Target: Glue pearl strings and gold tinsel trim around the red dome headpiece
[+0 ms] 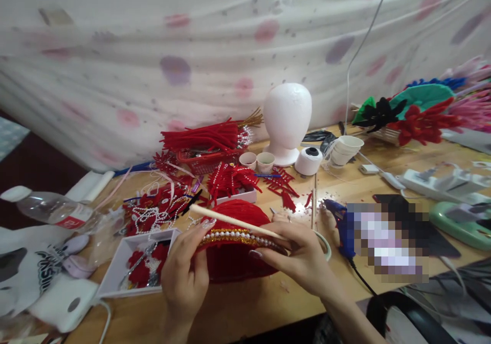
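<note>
Both hands hold a red headpiece (240, 211) trimmed with gold edging and a row of white pearls. My left hand (186, 267) is closed on the left end of the pearl band. At the other end of the band, my right hand (295, 257) pinches the trim between thumb and fingers. A pale stick (230, 218) slants across the top of the trim, its far end running under my right fingers. Part of the headpiece is hidden behind my hands.
A white foam head (287, 121) stands at the back, beside a thread cone (308, 160). Left is a white box (111, 270) of red flowers; a bottle (57, 211) lies beyond. A blue glue gun (341, 226), a pixelated phone-like item (387, 241) and a power strip (441, 183) are right.
</note>
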The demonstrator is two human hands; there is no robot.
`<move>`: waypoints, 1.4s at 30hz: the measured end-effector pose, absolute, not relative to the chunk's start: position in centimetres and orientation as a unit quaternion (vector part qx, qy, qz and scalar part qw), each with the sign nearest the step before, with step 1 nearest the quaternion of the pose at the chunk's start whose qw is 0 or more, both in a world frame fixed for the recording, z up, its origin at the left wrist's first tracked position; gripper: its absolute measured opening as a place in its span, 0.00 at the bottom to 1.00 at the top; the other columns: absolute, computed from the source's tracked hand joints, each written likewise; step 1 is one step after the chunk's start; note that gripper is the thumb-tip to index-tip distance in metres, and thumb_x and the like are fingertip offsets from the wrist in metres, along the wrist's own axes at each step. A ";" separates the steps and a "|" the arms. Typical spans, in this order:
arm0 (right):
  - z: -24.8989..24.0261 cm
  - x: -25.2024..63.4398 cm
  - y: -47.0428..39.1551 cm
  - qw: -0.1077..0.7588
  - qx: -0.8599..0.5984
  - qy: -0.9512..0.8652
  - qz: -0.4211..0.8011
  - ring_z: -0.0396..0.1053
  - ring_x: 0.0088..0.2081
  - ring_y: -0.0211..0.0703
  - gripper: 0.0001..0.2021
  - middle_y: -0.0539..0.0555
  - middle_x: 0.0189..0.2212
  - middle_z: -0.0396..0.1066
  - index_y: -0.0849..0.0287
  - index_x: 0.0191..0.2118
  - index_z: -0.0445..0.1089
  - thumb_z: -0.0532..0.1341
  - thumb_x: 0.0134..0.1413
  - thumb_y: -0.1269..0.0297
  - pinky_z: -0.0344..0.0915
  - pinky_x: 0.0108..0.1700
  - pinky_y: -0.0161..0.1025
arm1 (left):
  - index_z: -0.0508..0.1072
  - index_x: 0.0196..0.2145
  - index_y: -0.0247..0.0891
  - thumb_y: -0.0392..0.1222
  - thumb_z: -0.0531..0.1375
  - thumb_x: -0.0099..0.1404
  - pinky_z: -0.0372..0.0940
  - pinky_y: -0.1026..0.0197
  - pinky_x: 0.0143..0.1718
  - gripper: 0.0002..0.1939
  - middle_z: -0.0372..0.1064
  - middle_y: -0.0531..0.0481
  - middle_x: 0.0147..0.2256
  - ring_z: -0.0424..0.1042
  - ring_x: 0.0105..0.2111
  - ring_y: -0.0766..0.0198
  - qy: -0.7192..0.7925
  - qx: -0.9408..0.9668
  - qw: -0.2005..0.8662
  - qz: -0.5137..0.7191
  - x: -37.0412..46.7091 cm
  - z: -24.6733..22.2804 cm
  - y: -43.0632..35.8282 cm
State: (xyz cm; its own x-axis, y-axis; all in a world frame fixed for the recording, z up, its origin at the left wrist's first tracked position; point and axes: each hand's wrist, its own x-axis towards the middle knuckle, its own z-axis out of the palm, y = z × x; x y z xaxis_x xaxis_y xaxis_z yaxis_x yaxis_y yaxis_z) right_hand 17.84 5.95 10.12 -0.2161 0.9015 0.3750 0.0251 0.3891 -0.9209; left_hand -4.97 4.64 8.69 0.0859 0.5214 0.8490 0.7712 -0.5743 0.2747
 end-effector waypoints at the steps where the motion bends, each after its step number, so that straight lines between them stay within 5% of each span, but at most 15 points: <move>1: 10.2 17.8 6.0 0.511 -0.357 -0.663 0.415 0.74 0.31 0.41 0.08 0.51 0.31 0.80 0.52 0.42 0.81 0.71 0.54 0.66 0.68 0.32 0.35 | 0.69 0.58 0.43 0.23 0.58 0.66 0.72 0.60 0.51 0.27 0.80 0.49 0.45 0.79 0.47 0.63 -0.439 -0.723 0.123 -0.519 -4.9 8.6 4.6; 13: 11.8 17.8 6.5 0.500 -0.319 -0.710 0.379 0.58 0.23 0.34 0.04 0.45 0.21 0.67 0.58 0.37 0.81 0.69 0.55 0.67 0.54 0.25 0.33 | 0.71 0.54 0.37 0.26 0.61 0.65 0.65 0.59 0.54 0.21 0.71 0.46 0.47 0.71 0.49 0.61 -0.390 -0.817 0.067 -0.420 -5.2 12.8 4.5; 26: 9.9 16.8 6.2 0.544 -0.342 -0.678 0.358 0.66 0.30 0.38 0.09 0.48 0.30 0.72 0.54 0.38 0.73 0.72 0.52 0.66 0.60 0.29 0.32 | 0.72 0.52 0.41 0.28 0.59 0.69 0.63 0.62 0.49 0.16 0.67 0.51 0.41 0.68 0.44 0.65 -0.381 -0.852 -0.006 -0.360 -4.3 15.3 4.6; 37: 10.6 17.6 7.8 0.592 -0.282 -0.702 0.278 0.61 0.24 0.34 0.06 0.44 0.22 0.67 0.58 0.31 0.76 0.73 0.52 0.66 0.56 0.28 0.34 | 0.71 0.51 0.40 0.30 0.60 0.69 0.69 0.60 0.48 0.15 0.73 0.52 0.38 0.73 0.41 0.64 -0.415 -0.791 0.065 -0.444 -3.3 13.4 5.3; 42: 10.7 18.6 7.5 0.628 -0.349 -0.615 0.324 0.50 0.19 0.33 0.07 0.40 0.17 0.53 0.55 0.39 0.80 0.72 0.53 0.63 0.50 0.23 0.34 | 0.71 0.51 0.41 0.31 0.62 0.68 0.72 0.58 0.47 0.16 0.76 0.51 0.38 0.75 0.41 0.63 -0.438 -0.745 0.087 -0.495 -2.6 11.5 5.6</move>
State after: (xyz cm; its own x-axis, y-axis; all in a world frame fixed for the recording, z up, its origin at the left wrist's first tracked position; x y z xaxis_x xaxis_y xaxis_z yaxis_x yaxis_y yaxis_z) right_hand 18.58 7.54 10.73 0.0330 0.8370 0.5462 0.0227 0.5458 -0.8376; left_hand -2.58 5.55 11.52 0.1260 0.5674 0.8138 0.7391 -0.6009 0.3045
